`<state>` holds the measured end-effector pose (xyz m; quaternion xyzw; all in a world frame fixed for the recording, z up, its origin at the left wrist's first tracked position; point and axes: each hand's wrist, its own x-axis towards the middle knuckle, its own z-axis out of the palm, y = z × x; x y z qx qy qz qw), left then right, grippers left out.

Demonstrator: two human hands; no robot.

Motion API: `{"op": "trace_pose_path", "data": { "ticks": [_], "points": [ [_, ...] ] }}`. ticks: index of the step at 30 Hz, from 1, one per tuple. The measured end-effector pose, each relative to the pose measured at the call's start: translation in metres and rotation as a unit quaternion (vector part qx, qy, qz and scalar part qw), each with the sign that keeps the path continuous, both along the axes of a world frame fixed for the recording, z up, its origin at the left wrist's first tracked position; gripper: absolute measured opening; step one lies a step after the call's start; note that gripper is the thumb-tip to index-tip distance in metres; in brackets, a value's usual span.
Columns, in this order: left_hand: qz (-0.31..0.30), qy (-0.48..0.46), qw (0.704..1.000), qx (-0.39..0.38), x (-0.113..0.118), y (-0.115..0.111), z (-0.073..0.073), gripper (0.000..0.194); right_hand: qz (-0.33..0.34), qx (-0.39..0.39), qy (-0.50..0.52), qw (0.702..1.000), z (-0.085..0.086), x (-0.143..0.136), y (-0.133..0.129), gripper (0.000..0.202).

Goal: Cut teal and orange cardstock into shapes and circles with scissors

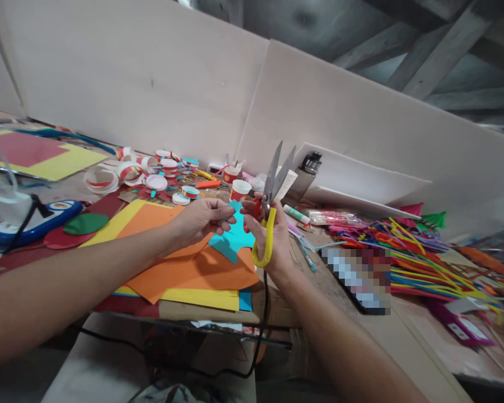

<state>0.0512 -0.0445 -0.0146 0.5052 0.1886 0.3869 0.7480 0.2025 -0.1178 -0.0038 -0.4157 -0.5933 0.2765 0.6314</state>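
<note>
Scissors [265, 240] with a yellow handle loop hang on my right hand [277, 240], their blades parted and pointing up. Red shows at the fingers of that hand, probably the other handle loop. Facing it, my left hand [204, 223] has its thumb and fingers pressed together; anything between them is too small to make out. Below and between both hands lies a cut piece of turquoise paper [235, 238] on orange sheets [185, 274], which rest on yellow paper [201, 298].
A white cup [240, 189] stands behind the hands. Cut cup rings [131, 172] lie at the back left, near a blue power strip [59, 219]. On the right are a phone-like blurred object [355, 280] and colourful pipe cleaners [428, 263]. A black cable [265, 313] crosses the front edge.
</note>
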Motion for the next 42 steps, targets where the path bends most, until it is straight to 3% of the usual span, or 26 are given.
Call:
{"op": "trace_pose_path", "data": {
  "ticks": [8, 14, 20, 27, 33, 42],
  "points": [
    [-0.073, 0.031, 0.997, 0.015, 0.001, -0.007, -0.003, 0.022, -0.023, 0.017, -0.04, 0.999, 0.007, -0.002, -0.002, 0.04],
    [-0.097, 0.04, 0.994, -0.025, -0.002, 0.002, -0.008, 0.027, 0.03, 0.008, -0.07, 0.997, 0.008, 0.005, -0.004, 0.036],
    [-0.076, 0.039, 0.996, -0.026, -0.001, -0.002, -0.002, 0.029, 0.013, 0.017, -0.083, 0.996, 0.011, 0.003, -0.007, 0.037],
    [-0.03, 0.014, 0.999, 0.037, 0.0, -0.011, 0.001, 0.026, -0.007, 0.01, -0.063, 0.998, 0.011, -0.002, -0.008, 0.032],
    [-0.031, 0.063, 0.991, 0.11, -0.003, -0.014, 0.002, 0.033, -0.029, 0.017, -0.05, 0.998, 0.006, -0.001, -0.003, 0.034],
    [-0.023, 0.111, 0.982, 0.152, 0.0, -0.017, 0.005, 0.032, -0.012, 0.031, -0.052, 0.998, 0.003, -0.002, -0.002, 0.034]
  ]
}}
